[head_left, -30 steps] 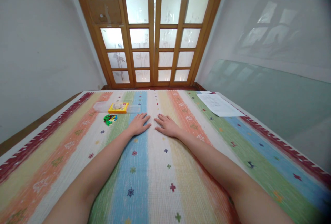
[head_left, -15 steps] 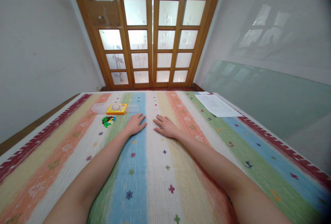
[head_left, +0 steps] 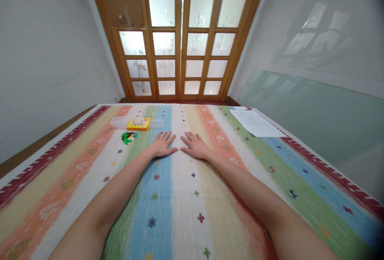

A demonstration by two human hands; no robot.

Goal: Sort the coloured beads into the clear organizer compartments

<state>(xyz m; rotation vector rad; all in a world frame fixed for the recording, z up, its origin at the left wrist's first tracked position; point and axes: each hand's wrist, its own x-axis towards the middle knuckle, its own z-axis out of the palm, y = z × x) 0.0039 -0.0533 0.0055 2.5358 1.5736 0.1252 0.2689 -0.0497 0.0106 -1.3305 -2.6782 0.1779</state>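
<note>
Left hand (head_left: 162, 145) and right hand (head_left: 194, 146) palm-down, fingers (head_left: 170, 139) spread, nearby coloured pieces (head_left: 129, 137) perhaps overlapping, individually indistinct

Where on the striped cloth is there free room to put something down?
Free: between the right hand and the paper; between the forearms. Crowded: left of the left hand, where the yellow box and small coloured pieces lie close.

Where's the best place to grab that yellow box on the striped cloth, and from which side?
Probably the near and far edges of the yellow box, coming from above with the left hand, the closer one. The box looks low and flat, and clear plastic pieces at its left and right leave those ends less free.
</note>
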